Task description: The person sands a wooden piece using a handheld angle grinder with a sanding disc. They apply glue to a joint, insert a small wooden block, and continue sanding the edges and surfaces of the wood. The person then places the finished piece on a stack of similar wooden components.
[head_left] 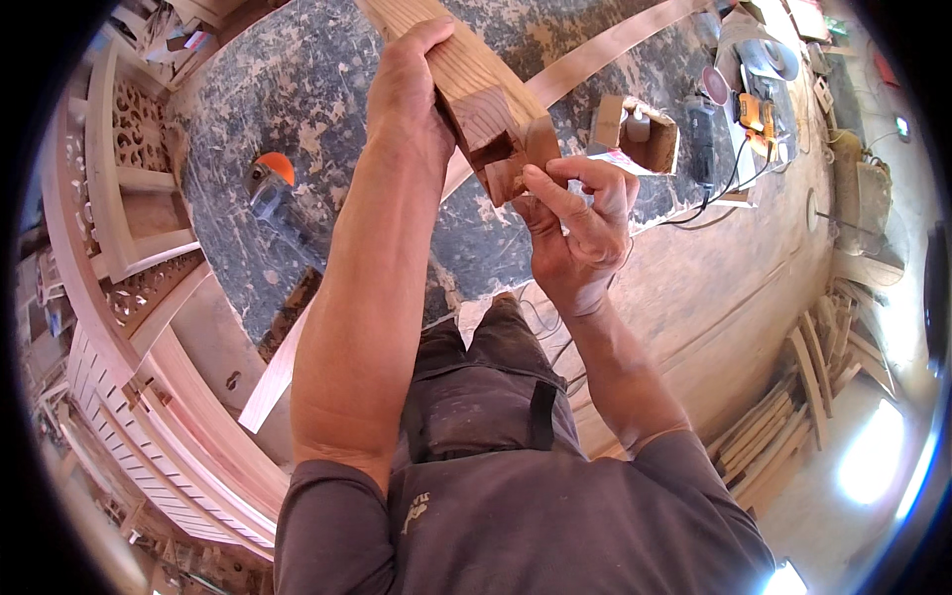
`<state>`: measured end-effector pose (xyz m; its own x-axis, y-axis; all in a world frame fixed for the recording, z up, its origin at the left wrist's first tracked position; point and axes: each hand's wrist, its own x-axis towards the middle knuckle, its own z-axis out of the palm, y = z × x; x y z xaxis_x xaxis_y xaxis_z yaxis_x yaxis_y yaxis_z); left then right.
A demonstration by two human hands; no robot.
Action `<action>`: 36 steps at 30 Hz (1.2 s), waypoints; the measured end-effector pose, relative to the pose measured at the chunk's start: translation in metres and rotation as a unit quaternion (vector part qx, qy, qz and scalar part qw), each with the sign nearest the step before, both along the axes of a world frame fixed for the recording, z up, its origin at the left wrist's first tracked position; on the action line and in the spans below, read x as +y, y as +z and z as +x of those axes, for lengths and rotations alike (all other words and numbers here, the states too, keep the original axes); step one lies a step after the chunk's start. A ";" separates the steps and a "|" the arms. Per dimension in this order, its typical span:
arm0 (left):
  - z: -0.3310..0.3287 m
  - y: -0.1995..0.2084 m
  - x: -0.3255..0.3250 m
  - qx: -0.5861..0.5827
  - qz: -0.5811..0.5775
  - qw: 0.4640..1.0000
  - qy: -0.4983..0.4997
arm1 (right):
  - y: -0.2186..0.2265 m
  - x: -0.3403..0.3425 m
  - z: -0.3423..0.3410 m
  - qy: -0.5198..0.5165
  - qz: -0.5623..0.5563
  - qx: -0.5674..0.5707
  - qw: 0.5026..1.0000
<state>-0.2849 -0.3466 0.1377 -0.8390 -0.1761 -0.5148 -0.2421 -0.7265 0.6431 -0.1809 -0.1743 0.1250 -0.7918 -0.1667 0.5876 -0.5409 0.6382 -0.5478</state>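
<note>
A thick wooden beam (464, 61) slants up and away over the workbench, its near end cut with a square mortise. My left hand (407, 89) is closed around the beam's left side, thumb across the top face. At the notched end, my right hand (580, 213) is closed, with thumb and fingertips pinched against the lower right corner. Whether a small piece sits between those fingertips is too small to tell. Dark reddish wood shows around the cut end.
On the stained grey workbench (327, 59) lie an angle grinder (270, 188) with an orange disc, an open cardboard box (650, 149) and a long thin wooden strip (615, 45). Yellow power tools (756, 119) with cords sit at the right. Carved wooden frames (139, 178) stand left; timber offcuts (769, 441) lie right.
</note>
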 end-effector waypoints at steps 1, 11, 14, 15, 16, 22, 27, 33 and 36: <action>0.001 0.002 0.001 -0.004 -0.008 1.000 0.004 | -0.001 -0.002 0.001 -0.004 -0.002 0.014 1.000; -0.002 0.000 0.000 -0.006 -0.012 1.000 0.007 | -0.010 0.000 0.000 0.054 0.042 0.072 0.995; -0.002 -0.001 0.000 -0.015 -0.013 1.000 0.004 | -0.009 0.010 0.003 0.064 0.086 0.066 0.992; -0.001 0.001 0.000 -0.021 -0.013 1.000 0.003 | -0.009 0.012 0.003 0.067 0.099 0.063 0.991; -0.001 0.002 0.000 -0.027 -0.014 1.000 0.003 | -0.008 0.014 0.003 0.065 0.110 0.064 0.990; 0.002 0.010 0.002 -0.045 -0.033 0.998 -0.001 | -0.014 0.021 0.007 0.034 0.155 0.064 0.985; 0.004 0.012 0.000 -0.045 -0.025 0.999 -0.012 | -0.004 0.007 0.019 0.041 0.152 0.026 0.987; 0.006 0.020 0.002 -0.043 -0.054 0.997 -0.026 | -0.012 0.013 0.018 0.019 0.150 0.023 0.988; 0.003 0.017 0.004 -0.047 -0.049 0.998 -0.010 | -0.017 0.015 0.019 0.016 0.138 0.022 0.990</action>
<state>-0.2817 -0.3431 0.1545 -0.7913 -0.2130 -0.5732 -0.3192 -0.6556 0.6843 -0.1615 -0.1596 0.1080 -0.7580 -0.3502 0.5503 -0.5827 0.7427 -0.3299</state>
